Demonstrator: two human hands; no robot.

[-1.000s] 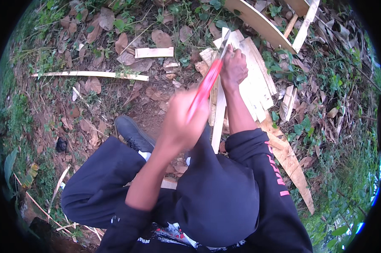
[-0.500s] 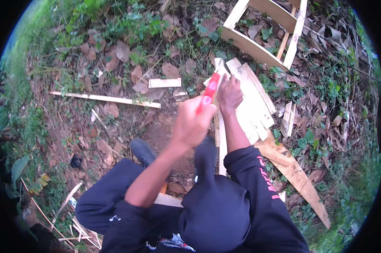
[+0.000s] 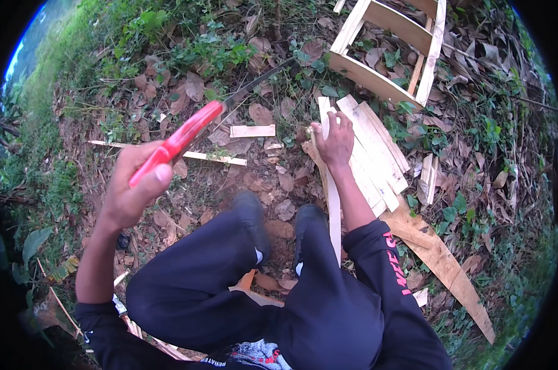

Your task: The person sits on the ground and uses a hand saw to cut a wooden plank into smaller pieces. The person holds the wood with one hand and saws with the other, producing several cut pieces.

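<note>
My left hand (image 3: 137,185) is raised on the left, closed around the red handle of a long-bladed tool (image 3: 192,126). Its thin dark blade points up and away to the right; seen nearly edge-on, it could be a knife or a saw. Over the upper end of a narrow pale wooden strip (image 3: 334,216) lies my right hand (image 3: 335,145), fingers spread and thumb out to the left. That strip runs back toward my right leg. Just right of this hand, several flat pale boards (image 3: 371,157) lie side by side on the ground.
A wooden frame with crosspieces (image 3: 396,24) stands at the far right. A curved brown board (image 3: 451,271) lies near my right sleeve. A short wood piece (image 3: 252,131) and a long thin stick (image 3: 214,158) lie among leaves ahead. My bent legs (image 3: 198,265) fill the near middle.
My left hand has swung left and toward me with the red-handled tool, away from the strip. The fingers of my right hand have spread from a closed grip. My left knee has shifted.
</note>
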